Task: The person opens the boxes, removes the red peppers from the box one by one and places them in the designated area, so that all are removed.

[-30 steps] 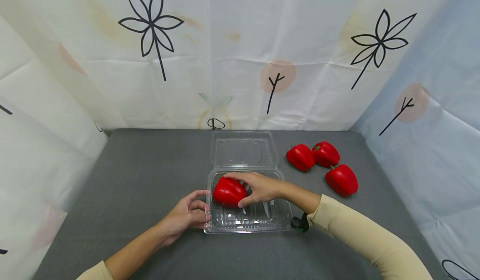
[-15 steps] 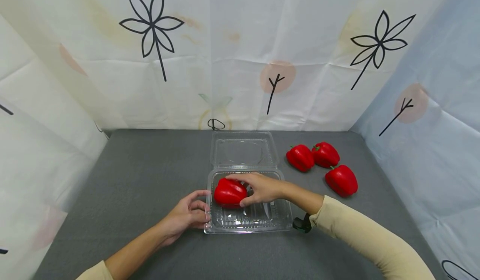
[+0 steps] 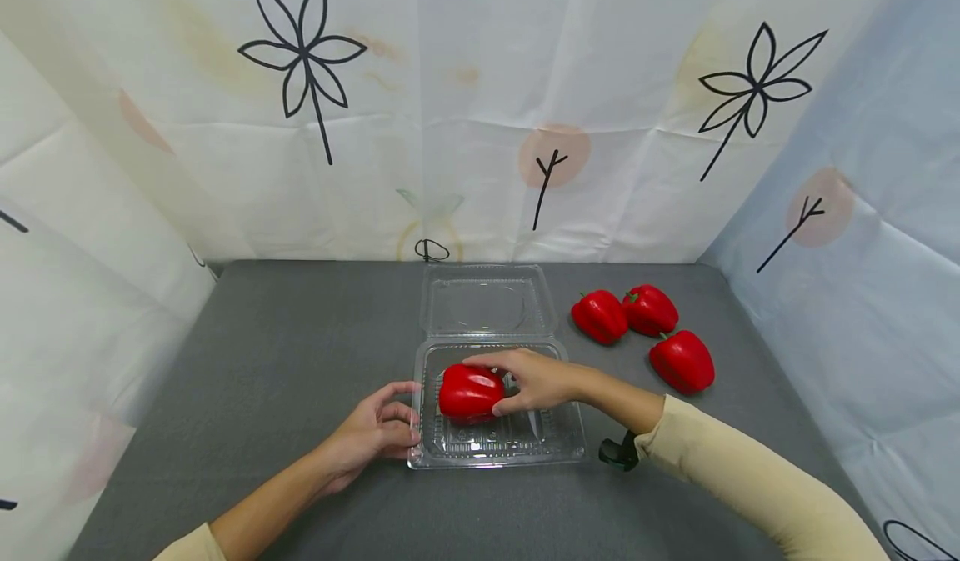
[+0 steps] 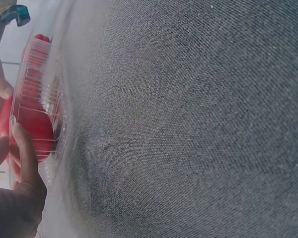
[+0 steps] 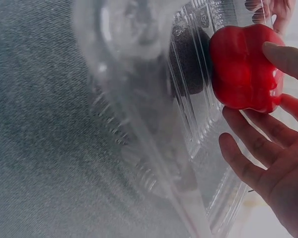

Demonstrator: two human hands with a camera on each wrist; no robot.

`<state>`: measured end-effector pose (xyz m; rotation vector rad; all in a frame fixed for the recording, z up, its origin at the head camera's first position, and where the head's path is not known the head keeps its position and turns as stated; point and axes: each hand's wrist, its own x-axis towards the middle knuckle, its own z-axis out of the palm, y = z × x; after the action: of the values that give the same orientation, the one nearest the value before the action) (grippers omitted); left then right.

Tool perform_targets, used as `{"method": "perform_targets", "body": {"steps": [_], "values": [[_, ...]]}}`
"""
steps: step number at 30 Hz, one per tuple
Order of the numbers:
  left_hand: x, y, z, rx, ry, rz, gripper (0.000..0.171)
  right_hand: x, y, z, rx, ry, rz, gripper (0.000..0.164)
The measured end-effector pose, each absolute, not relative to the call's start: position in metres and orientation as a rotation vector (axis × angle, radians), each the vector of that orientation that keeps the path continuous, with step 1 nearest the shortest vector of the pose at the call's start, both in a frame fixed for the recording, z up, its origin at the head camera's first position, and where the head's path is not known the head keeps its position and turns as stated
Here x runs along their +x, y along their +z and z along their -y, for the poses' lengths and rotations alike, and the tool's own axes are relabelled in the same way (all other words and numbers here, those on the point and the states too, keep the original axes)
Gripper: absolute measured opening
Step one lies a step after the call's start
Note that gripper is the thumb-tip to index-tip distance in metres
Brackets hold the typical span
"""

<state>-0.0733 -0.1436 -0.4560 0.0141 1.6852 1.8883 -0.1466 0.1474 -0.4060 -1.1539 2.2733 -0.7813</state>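
Observation:
My right hand [image 3: 538, 380] grips a red bell pepper [image 3: 470, 394] inside the base of a clear plastic clamshell container [image 3: 517, 454]. Thumb and fingers lie around the pepper's right side, as the right wrist view also shows with the pepper [image 5: 243, 69]. From the frames I cannot tell whether it touches the container floor. At the container's left rim my left hand [image 3: 363, 438] holds the edge; in the left wrist view one of its fingers [image 4: 27, 148] lies along the outer wall, the thumb above the rim.
The container's clear lid [image 3: 480, 298] lies folded back behind the base. Three more red bell peppers, one of them [image 3: 682, 362] nearest, lie on the grey tabletop [image 3: 315, 319] at the right. A patterned cloth backdrop [image 3: 480, 111] rises behind the table.
The right hand has shifted the bell pepper to the right and a little nearer within the container. The left hand has stayed at the rim.

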Motion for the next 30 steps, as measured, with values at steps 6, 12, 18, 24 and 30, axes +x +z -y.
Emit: {"method": "perform_targets", "body": {"steps": [6,12,18,24,30], "values": [[-0.073,-0.458,0.144,0.029,1.896,-1.684,0.076,-0.141,-0.402,-0.158,-1.118,-0.785,-2.266,0.074],[-0.072,-0.46,0.144,0.066,1.909,-1.683,0.076,-0.138,-0.397,-0.173,-1.106,-0.756,-2.305,0.072],[-0.07,-0.458,0.144,0.059,1.91,-1.692,0.077,-0.135,-0.391,-0.19,-1.066,-0.763,-2.324,0.072],[-0.07,-0.457,0.143,0.065,1.912,-1.702,0.076,-0.134,-0.383,-0.204,-1.061,-0.805,-2.319,0.073],[-0.069,-0.457,0.143,0.073,1.917,-1.697,0.076,-0.131,-0.375,-0.219,-1.026,-0.822,-2.349,0.072]]}}
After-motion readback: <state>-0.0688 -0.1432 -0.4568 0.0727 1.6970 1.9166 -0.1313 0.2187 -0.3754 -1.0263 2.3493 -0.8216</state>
